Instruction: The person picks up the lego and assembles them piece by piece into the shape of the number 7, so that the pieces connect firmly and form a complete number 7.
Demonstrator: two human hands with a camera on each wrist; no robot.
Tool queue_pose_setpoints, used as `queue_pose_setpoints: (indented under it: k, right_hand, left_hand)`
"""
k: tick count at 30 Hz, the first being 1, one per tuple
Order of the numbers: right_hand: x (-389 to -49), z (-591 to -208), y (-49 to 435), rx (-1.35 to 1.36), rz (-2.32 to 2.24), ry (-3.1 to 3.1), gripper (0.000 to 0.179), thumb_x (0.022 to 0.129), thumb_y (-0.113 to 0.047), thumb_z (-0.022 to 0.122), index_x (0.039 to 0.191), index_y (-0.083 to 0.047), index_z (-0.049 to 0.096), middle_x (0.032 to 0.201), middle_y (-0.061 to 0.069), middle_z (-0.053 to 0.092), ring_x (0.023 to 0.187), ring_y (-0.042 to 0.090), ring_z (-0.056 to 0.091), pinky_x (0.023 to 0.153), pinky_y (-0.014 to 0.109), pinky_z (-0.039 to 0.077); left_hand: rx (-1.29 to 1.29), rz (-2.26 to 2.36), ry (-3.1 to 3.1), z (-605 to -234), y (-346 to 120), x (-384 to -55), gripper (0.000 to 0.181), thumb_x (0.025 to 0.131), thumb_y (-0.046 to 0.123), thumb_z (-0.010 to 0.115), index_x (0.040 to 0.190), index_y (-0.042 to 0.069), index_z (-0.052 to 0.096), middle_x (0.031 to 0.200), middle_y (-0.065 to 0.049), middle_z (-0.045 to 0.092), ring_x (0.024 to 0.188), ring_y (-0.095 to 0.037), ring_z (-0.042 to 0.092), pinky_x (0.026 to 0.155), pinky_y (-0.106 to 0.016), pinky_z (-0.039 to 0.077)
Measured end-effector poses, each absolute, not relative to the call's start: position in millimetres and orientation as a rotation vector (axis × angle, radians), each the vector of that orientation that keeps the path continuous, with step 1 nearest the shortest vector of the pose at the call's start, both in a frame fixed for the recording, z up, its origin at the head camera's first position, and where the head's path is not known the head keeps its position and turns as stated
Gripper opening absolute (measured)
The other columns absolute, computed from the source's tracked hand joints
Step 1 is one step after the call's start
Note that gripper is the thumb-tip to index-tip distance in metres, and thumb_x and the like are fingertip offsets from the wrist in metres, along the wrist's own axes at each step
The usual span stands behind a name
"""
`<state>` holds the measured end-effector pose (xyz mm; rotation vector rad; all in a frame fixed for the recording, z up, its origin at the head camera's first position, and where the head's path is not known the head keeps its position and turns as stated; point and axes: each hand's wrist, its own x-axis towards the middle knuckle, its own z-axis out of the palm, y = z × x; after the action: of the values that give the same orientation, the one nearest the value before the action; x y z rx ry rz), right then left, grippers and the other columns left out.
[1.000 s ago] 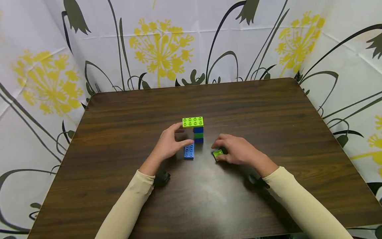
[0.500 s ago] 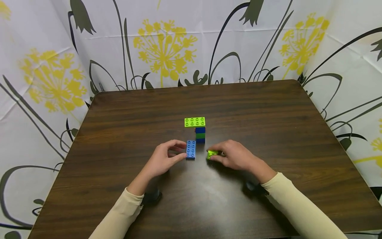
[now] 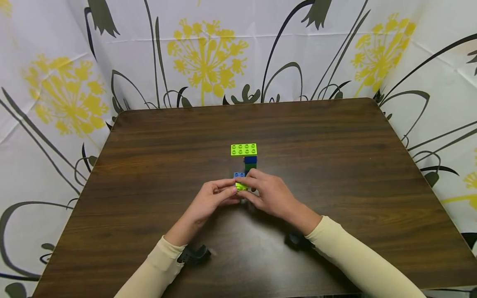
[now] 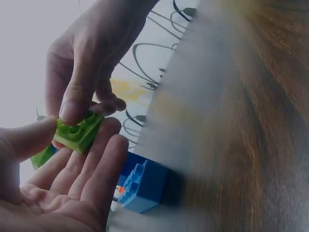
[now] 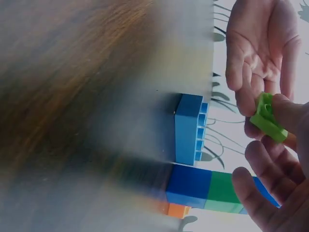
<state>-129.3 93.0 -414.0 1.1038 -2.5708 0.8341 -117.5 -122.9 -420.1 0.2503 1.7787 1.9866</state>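
A small lime green toy building brick (image 3: 241, 186) is held above the table between both hands. My right hand (image 3: 273, 194) pinches it with thumb and index finger, its other fingers loosely bent in the right wrist view. My left hand (image 3: 206, 203) has its thumb at one edge of the brick (image 4: 79, 133) and its fingers underneath. Just beyond the hands a long light blue brick (image 5: 188, 129) lies on the table, studs up, partly covered in the head view. Behind it rises a stack of dark blue and green bricks (image 3: 250, 159), topped by a long lime brick (image 3: 244, 149) overhanging to the left.
A bit of an orange brick (image 5: 178, 210) shows beside the stack's base in the right wrist view. The brown wooden table (image 3: 335, 165) extends around the bricks. A white flower-patterned cloth (image 3: 149, 54) hangs behind it. Each wrist carries a dark camera band.
The right hand has picked up the small lime brick and brought it left. The left hand has drawn back from the stack and now meets the right hand at the brick.
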Motion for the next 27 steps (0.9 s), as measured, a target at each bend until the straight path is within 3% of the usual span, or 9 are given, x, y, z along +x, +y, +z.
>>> queue_pose_setpoints:
  k: [4, 8, 12, 17, 23, 27]
  right_hand:
    - [-130, -414, 89, 1.059, 0.866, -2.632, 0.048, 0.089, -0.037, 0.073, 0.131, -0.016, 0.064, 0.105, -0.005, 0.056, 0.063, 0.003, 0.045, 0.052, 0.02, 0.041]
    - [-132, -418, 88, 0.985, 0.787, -2.826, 0.063, 0.091, -0.052, 0.063, 0.146, -0.024, 0.049, 0.122, 0.0, 0.049, 0.067, 0.006, 0.047, 0.052, 0.022, 0.041]
    - [-133, -423, 88, 0.996, 0.581, -2.999, 0.06, 0.094, -0.059, 0.053, 0.147, -0.031, 0.046, 0.129, 0.006, 0.045, 0.08, 0.011, 0.047, 0.054, 0.024, 0.042]
    - [-133, -425, 89, 1.057, 0.511, -3.063, 0.052, 0.094, -0.055, 0.057, 0.137, -0.026, 0.059, 0.119, 0.007, 0.053, 0.088, 0.014, 0.048, 0.061, 0.027, 0.046]
    - [-133, -420, 102, 0.963, 0.515, -3.074, 0.037, 0.089, -0.051, 0.068, 0.11, -0.021, 0.064, 0.096, -0.003, 0.057, 0.075, 0.01, 0.052, 0.06, 0.03, 0.048]
    - [-134, -420, 112, 0.902, 0.472, -3.117, 0.037, 0.085, -0.051, 0.072, 0.102, -0.02, 0.062, 0.087, -0.005, 0.055, 0.07, 0.011, 0.05, 0.057, 0.031, 0.045]
  left_hand:
    - [0.185, 1.996, 1.803, -421, -128, -119, 0.04, 0.098, 0.014, 0.062, 0.127, -0.013, 0.056, 0.117, -0.022, 0.065, 0.098, -0.024, 0.069, 0.087, -0.042, 0.055]
    - [0.081, 2.06, 1.872, -414, -140, -126, 0.04, 0.099, 0.018, 0.061, 0.126, -0.012, 0.057, 0.111, -0.02, 0.067, 0.094, -0.026, 0.071, 0.084, -0.042, 0.056]
    - [-0.029, 2.153, 1.823, -400, -149, -139, 0.043, 0.098, 0.024, 0.062, 0.127, -0.008, 0.056, 0.113, -0.021, 0.068, 0.099, -0.028, 0.07, 0.087, -0.041, 0.054]
    - [-0.139, 2.222, 1.653, -387, -148, -159, 0.045, 0.098, 0.023, 0.062, 0.133, -0.004, 0.054, 0.12, -0.021, 0.066, 0.102, -0.027, 0.069, 0.088, -0.039, 0.054]
    - [-0.204, 2.26, 1.614, -376, -141, -176, 0.046, 0.098, 0.02, 0.062, 0.138, -0.001, 0.052, 0.124, -0.017, 0.063, 0.098, -0.025, 0.071, 0.084, -0.036, 0.055]
    - [-0.189, 2.235, 1.633, -373, -140, -181, 0.046, 0.099, 0.019, 0.061, 0.139, -0.001, 0.051, 0.129, -0.018, 0.06, 0.098, -0.026, 0.071, 0.086, -0.038, 0.054]
